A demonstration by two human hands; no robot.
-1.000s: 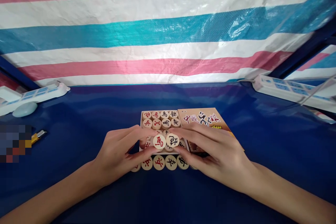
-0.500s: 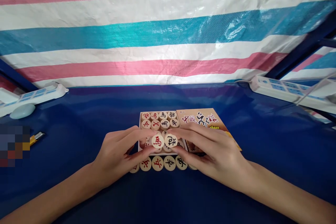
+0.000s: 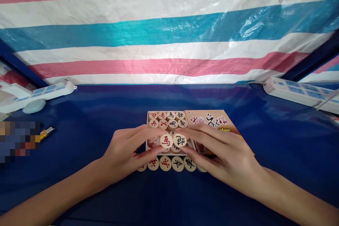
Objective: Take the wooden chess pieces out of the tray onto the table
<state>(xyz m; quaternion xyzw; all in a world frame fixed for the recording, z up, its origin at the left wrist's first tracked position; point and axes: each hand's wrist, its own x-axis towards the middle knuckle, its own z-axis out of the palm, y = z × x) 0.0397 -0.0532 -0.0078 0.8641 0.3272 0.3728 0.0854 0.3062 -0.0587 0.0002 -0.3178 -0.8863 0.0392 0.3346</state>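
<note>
A small open box [image 3: 147, 131] of round wooden Chinese chess pieces lies on the blue table, its printed lid [image 3: 212, 122] beside it on the right. My left hand [image 3: 124, 153] pinches a piece with a red character [image 3: 166, 141] over the box. My right hand [image 3: 225, 155] pinches a piece with a black character [image 3: 180, 140] right next to it; the two pieces touch side by side. A row of several pieces [image 3: 171, 164] lies on the table just in front of the box. Two rows of pieces [image 3: 166, 120] fill the box's far end.
White power strips lie at the far left [image 3: 39, 93] and far right [image 3: 299, 90] of the blue table [image 3: 106, 113]. A pale oval object [image 3: 34, 106] and a yellow utility knife [image 3: 46, 132] sit at the left. A striped tarp [image 3: 169, 28] hangs behind.
Both hands keep the same grip on their pieces over the box. Only the view has shifted slightly.
</note>
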